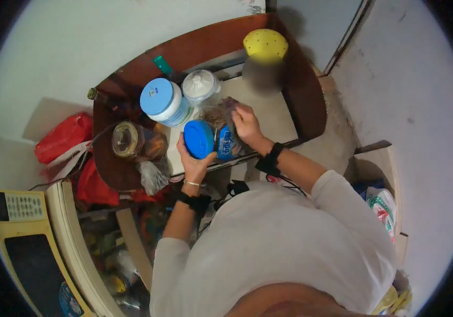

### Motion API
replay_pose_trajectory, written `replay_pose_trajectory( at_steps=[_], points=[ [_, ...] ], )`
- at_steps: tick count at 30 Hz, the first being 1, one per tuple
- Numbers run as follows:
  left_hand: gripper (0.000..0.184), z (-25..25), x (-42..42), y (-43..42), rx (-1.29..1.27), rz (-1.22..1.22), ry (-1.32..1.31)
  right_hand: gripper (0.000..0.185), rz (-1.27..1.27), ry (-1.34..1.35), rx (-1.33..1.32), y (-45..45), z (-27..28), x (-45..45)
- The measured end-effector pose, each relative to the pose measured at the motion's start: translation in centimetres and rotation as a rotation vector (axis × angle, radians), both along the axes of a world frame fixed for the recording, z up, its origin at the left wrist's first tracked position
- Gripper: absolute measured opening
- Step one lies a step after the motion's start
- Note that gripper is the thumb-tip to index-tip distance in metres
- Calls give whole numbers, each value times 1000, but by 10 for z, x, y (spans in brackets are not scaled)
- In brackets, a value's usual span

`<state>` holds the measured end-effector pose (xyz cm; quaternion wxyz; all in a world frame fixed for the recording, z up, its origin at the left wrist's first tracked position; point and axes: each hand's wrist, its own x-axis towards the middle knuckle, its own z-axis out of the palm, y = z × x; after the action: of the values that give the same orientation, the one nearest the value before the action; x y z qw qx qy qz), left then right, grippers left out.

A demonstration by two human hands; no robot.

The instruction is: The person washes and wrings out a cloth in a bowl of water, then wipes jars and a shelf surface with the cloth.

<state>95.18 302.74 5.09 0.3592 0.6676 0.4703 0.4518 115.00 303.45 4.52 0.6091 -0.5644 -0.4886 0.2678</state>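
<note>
My left hand is wrapped round a jar at its blue screw lid. The jar lies tilted, its lid towards me and to the left, with a blue printed label on its clear side and brownish contents. At the jar's far end, my right hand is closed on a dark crumpled piece, perhaps cloth, pressed against the jar. Just beyond stand a white tub with a light blue lid and a clear canister with a whitish lid.
A brown-rimmed cabinet top holds the jars. On its left are a glass jar and a clear plastic bag. A yellow dotted item is at the back. Lower left stands a microwave; red bags hang nearby.
</note>
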Motion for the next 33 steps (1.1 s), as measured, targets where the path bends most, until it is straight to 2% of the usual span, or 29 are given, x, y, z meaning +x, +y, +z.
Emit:
replay_pose_trajectory(
  at_steps=[1,3,5,7,9,15,19,21,22,23,25,26,28,29,30,31,32,33],
  points=[
    [106,2,-4,-3,-5,3,5,20,-19,-480,169,-2,14,0],
    [104,6,-13,-5,-218,-105,42,21,17,-498,184,-20,26,-10],
    [105,16,-17,-3,-223,-118,32,27,118,-785,224,-39,27,-16],
    [103,23,-15,3,-24,-74,266,32,259,-852,154,-52,21,-20],
    [100,33,-9,2,-47,-79,263,38,225,-969,239,-54,22,-21],
    [97,35,0,5,38,-89,355,43,318,-891,41,-13,49,-20],
    [97,38,9,8,62,-82,380,49,372,-773,-125,42,28,-8],
    [97,34,7,6,46,-57,351,57,459,-578,-486,56,25,-1],
    [97,33,7,6,49,-58,348,63,492,-522,-518,55,32,2],
    [97,31,7,6,53,-46,337,63,492,-527,-516,60,22,5],
    [97,29,7,3,54,-28,323,62,476,-315,-475,68,-4,12],
    [99,29,6,2,48,-23,318,62,477,-318,-472,64,-9,18],
    [101,29,6,2,54,-17,312,56,498,197,-704,50,-7,31],
    [101,29,6,1,54,-17,323,56,498,193,-697,51,-30,35],
    [101,30,7,3,54,-14,333,53,391,177,-622,58,-75,37],
    [101,30,6,5,56,-8,327,50,287,163,-552,55,-67,31],
    [101,29,4,4,69,-21,323,46,250,-71,-436,42,-60,34],
    [101,28,3,3,80,-36,320,46,253,-73,-442,30,-40,26]
  ],
)
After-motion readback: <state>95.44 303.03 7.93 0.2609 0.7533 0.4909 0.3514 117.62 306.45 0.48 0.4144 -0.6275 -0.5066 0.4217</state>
